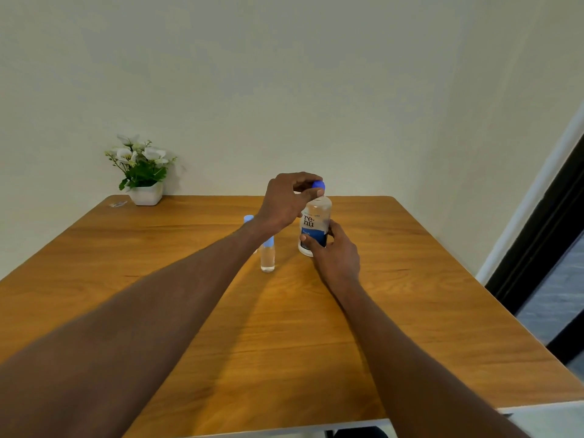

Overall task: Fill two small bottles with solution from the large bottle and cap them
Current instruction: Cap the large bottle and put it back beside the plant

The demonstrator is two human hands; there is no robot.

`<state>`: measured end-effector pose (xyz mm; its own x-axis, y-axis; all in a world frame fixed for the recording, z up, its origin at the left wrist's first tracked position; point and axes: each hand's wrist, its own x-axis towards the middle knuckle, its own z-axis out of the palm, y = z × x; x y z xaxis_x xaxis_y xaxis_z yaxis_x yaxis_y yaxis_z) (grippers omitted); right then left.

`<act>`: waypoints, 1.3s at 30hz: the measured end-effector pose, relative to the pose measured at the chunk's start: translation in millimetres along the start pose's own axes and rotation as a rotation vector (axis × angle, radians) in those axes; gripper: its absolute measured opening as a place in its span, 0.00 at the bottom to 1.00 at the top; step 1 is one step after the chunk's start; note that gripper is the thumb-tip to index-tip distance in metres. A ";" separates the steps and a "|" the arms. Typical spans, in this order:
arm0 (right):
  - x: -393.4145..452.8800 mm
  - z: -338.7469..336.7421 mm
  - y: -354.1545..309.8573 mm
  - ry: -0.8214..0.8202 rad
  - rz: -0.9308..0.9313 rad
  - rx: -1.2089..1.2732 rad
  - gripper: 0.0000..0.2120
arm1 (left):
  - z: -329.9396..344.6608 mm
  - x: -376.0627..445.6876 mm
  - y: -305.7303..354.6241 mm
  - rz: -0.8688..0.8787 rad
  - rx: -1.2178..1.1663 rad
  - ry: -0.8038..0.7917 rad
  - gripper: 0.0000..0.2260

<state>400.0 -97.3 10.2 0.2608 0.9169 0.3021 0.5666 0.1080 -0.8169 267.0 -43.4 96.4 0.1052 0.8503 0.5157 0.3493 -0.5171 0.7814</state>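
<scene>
The large clear bottle (316, 221) with a white and blue label stands upright on the wooden table (221, 327). My right hand (336, 256) grips its lower body. My left hand (286, 200) pinches its blue cap (318, 184) from above. One small clear bottle (268, 256) with a light blue cap stands just left of the large bottle. A second small bottle (248, 218) is mostly hidden behind my left wrist; only its light blue cap shows.
A white pot of white flowers (143, 172) sits at the table's far left corner, with a small clear scrap (118, 203) beside it. A wall runs behind the table. A dark doorway (550, 248) lies to the right.
</scene>
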 end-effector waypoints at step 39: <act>1.2 -31.4 -62.5 0.094 -0.079 0.168 0.33 | -188.8 -128.7 -89.9 -0.292 0.591 0.108 0.18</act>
<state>389.4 -115.0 77.0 0.2969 0.8639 0.4068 0.4520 0.2481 -0.8568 46.2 -124.8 26.2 -0.1540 0.9167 0.3686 0.8038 -0.1007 0.5863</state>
